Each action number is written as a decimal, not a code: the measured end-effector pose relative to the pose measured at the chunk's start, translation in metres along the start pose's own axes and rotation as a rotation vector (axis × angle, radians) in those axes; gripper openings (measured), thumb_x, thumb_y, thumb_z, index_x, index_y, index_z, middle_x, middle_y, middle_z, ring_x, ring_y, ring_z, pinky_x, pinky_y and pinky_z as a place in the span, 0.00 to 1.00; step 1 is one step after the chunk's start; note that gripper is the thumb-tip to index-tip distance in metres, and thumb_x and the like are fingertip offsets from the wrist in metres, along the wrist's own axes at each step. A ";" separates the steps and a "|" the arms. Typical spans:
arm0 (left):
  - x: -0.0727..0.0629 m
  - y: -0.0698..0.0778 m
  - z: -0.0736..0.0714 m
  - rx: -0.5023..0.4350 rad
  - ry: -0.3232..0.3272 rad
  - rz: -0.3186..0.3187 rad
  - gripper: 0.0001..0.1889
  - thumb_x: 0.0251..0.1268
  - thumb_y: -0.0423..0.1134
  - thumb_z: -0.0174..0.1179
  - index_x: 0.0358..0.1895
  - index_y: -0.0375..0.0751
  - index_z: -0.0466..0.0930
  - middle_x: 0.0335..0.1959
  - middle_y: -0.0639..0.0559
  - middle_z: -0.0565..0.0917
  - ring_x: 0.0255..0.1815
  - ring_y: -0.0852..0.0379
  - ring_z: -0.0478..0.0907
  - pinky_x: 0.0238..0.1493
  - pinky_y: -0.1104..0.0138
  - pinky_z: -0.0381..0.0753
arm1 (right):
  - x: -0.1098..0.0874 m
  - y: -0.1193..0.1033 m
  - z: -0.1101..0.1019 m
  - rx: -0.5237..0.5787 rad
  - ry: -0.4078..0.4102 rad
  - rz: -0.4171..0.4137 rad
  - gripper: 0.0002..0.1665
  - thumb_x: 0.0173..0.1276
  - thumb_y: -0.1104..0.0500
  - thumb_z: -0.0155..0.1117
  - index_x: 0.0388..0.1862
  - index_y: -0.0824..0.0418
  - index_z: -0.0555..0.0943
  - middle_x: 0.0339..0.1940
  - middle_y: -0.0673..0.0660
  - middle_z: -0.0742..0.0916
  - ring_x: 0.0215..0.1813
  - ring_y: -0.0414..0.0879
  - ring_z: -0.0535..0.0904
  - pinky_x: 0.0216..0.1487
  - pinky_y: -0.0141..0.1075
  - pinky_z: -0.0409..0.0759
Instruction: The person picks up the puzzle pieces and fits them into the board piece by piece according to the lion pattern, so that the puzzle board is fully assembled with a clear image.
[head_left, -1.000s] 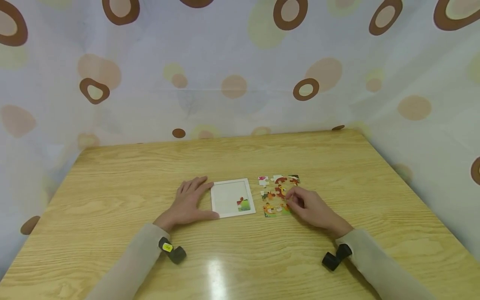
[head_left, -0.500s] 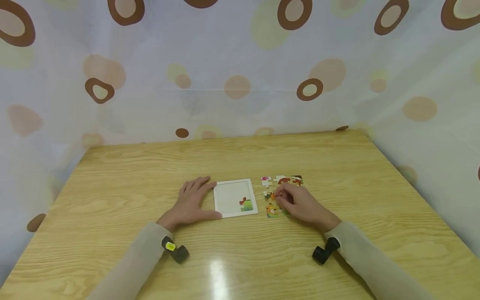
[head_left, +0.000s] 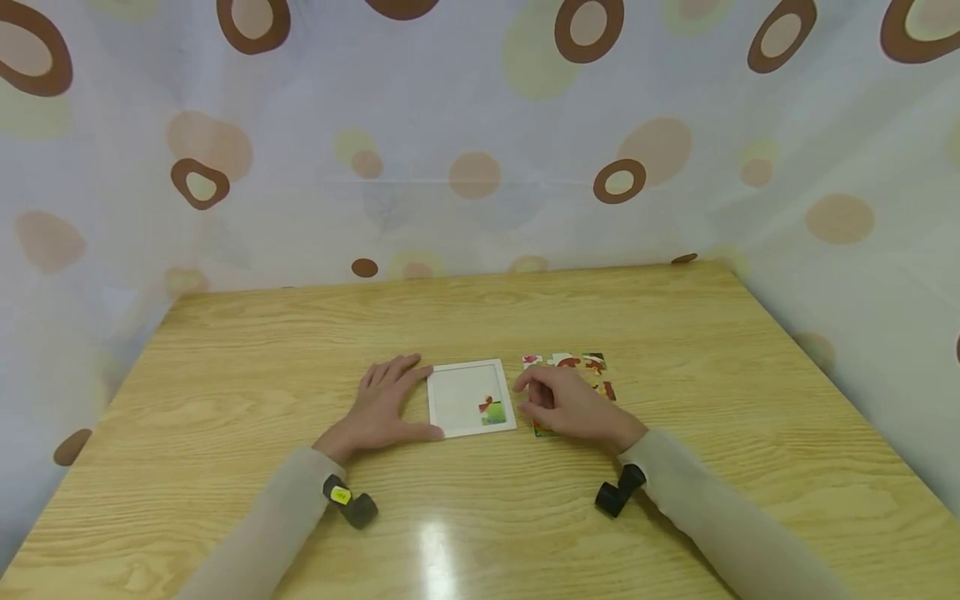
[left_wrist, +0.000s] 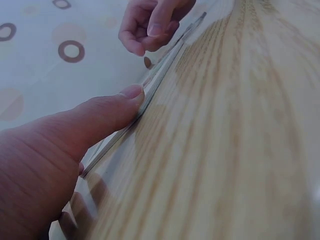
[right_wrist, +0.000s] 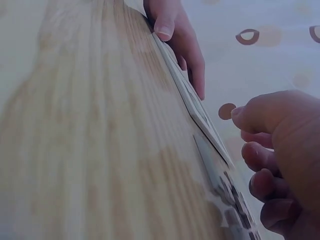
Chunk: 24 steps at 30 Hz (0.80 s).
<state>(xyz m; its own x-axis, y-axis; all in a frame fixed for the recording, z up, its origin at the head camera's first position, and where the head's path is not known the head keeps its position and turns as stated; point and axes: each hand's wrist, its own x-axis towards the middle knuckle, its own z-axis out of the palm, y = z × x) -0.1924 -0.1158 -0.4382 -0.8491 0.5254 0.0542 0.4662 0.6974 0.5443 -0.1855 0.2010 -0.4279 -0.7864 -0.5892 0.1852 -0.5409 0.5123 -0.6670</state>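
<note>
My left hand (head_left: 381, 408) lies spread along the left side of a white square puzzle frame (head_left: 510, 392). Its thumb touches the near left corner and its index finger the far left corner; the left wrist view shows the thumb (left_wrist: 117, 105) along the edge. Inside the frame, at the near right corner, sits a green and red puzzle piece (head_left: 492, 412). Just right of the frame hovers my right hand (head_left: 570, 404), thumb and index finger apart, the others loosely curled. No piece shows between its fingers (right_wrist: 262, 112). Loose jigsaw pieces (head_left: 594, 360) lie under and behind it, partly hidden.
A light wood-grain table (head_left: 300, 333) carries everything. Behind it and at the sides hangs a pale curtain (head_left: 420, 100) with brown and peach spots. A small black camera is strapped to each wrist.
My right hand has moved left across the loose pieces toward the frame, uncovering pieces on the right and covering those nearer the frame. The left hand stays at the frame.
</note>
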 end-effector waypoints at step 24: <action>0.001 0.000 0.001 0.011 0.002 -0.005 0.49 0.47 0.62 0.69 0.73 0.46 0.61 0.76 0.43 0.55 0.77 0.41 0.47 0.73 0.41 0.37 | 0.027 -0.015 0.010 -0.123 -0.234 0.026 0.19 0.64 0.54 0.68 0.52 0.57 0.78 0.25 0.44 0.76 0.26 0.34 0.68 0.30 0.28 0.70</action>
<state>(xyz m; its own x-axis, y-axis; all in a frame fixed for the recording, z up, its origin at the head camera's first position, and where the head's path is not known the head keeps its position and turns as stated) -0.1930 -0.1146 -0.4383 -0.8522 0.5206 0.0531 0.4644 0.7056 0.5352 -0.1957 0.1709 -0.4202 -0.7177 -0.6962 -0.0122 -0.5652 0.5927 -0.5737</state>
